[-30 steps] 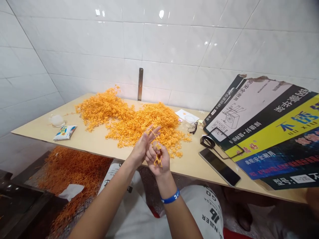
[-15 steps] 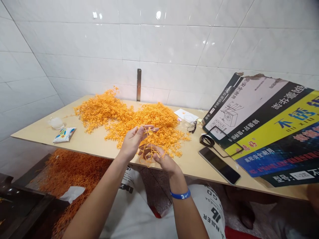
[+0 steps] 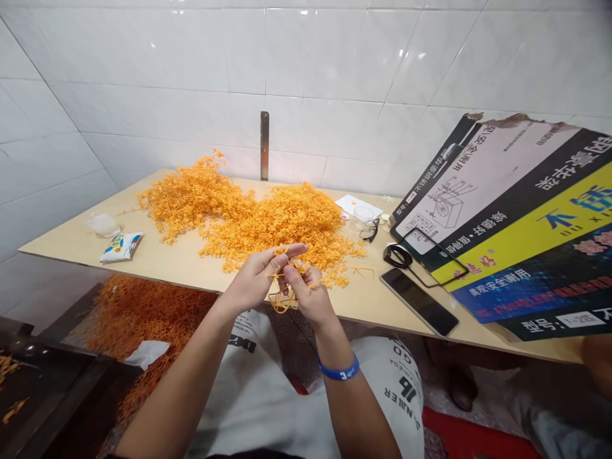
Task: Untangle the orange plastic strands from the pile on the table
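Both hands meet just above the front edge of the table. Fingers of my left hand (image 3: 251,279) are closed on an orange plastic sprig (image 3: 283,305) with thin looped stems. Thumb and fingers of my right hand (image 3: 310,298) pinch the same sprig from the other side, and a thin stem sticks out to the right. Which parts the fingertips cover, I cannot make out. Right behind the hands lies a big tangled heap of orange sprigs (image 3: 301,213), joined to another mound of sprigs (image 3: 189,197) on the left.
On the left of the table (image 3: 157,261) lie a printed packet (image 3: 121,247) and a whitish plastic bag (image 3: 104,224). To the right are a phone (image 3: 419,301), a black wristband (image 3: 398,256), glasses (image 3: 370,231) and printed cardboard (image 3: 516,236). More orange stems (image 3: 143,319) cover the floor.
My right hand has come up against my left, and its thumb now presses on the sprig between them. The head view has tilted slightly down.
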A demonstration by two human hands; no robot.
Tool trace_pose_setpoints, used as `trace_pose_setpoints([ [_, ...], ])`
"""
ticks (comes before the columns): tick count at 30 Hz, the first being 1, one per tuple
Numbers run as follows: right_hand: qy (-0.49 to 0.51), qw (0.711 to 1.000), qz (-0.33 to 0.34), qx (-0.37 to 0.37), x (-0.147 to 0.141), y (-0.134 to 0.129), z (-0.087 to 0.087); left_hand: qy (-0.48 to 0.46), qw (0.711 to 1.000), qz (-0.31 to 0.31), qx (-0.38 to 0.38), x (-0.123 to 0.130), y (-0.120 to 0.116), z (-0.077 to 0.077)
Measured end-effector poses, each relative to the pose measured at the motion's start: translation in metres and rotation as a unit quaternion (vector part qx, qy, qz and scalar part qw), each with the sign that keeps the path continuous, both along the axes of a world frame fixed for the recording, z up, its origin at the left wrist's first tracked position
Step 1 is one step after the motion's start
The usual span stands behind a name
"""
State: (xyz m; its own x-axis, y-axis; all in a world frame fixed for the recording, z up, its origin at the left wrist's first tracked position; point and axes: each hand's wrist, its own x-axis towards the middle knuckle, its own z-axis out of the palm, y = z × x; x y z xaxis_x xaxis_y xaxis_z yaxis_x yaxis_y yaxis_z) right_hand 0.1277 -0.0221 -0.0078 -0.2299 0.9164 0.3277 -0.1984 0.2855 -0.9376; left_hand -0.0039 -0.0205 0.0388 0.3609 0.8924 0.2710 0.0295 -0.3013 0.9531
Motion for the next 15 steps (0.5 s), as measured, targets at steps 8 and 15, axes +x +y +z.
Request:
trace_pose_setpoints([
  [8, 0.051, 0.998, 0.042, 0.008, -0.005, 0.0, -0.007, -0.119, 0.988, 0.057, -0.08, 0.005, 0.008, -0.015],
  [15, 0.07, 0.994, 0.084, -0.009, -0.002, 0.005, -0.011, -0.218, 0.954, 0.059, -0.196, 0.01, 0.011, -0.017],
])
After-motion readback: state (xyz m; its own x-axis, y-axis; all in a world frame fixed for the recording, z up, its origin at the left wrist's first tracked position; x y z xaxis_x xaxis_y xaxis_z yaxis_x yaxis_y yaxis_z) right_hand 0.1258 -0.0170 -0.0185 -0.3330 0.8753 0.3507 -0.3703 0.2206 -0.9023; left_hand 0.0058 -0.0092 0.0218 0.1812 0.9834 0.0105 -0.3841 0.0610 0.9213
